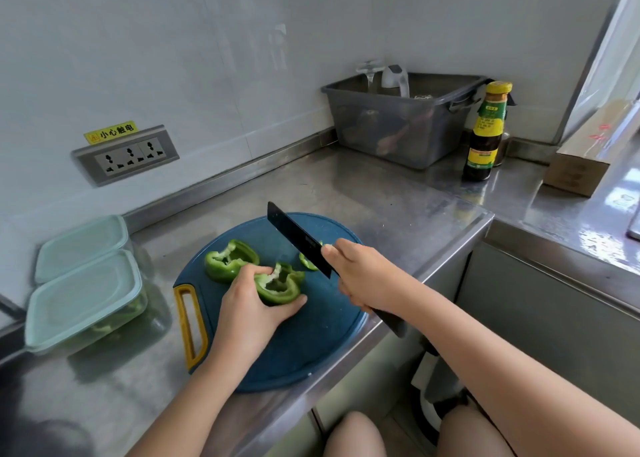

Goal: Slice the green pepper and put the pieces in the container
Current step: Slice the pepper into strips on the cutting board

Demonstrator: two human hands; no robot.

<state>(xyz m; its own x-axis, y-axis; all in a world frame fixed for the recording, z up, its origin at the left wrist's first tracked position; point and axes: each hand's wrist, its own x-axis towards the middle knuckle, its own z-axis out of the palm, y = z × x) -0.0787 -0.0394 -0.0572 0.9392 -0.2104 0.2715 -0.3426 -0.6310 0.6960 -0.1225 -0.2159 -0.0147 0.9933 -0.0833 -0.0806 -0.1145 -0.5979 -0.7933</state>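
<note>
Head view: a round blue cutting board (311,338) with a yellow handle lies at the front edge of the steel table (381,193). On it, the left grip (249,304) is clamped on one green pepper half (278,285), cut side up, with the thumb on its near side and the fingers curled over its far left side. A second pepper half (230,260) lies just beside it, toward the table's back, also open side up. A small pepper piece (308,264) sits on the board, partly hidden behind the knife blade.

The right grip (367,276) is closed round the handle of a black knife (298,240). The blade is tilted, its tip pointing toward the back left, to the right of the held half.

Toward the table's left edge stand two lidded containers. The nearer container (85,304) shows green pieces through its wall, and the farther container (81,245) touches it behind.

At the back right corner stand a grey tub (401,127), a dark sauce bottle (485,137) and a cardboard box (578,169). A socket strip (126,155) is set in the back wall.
</note>
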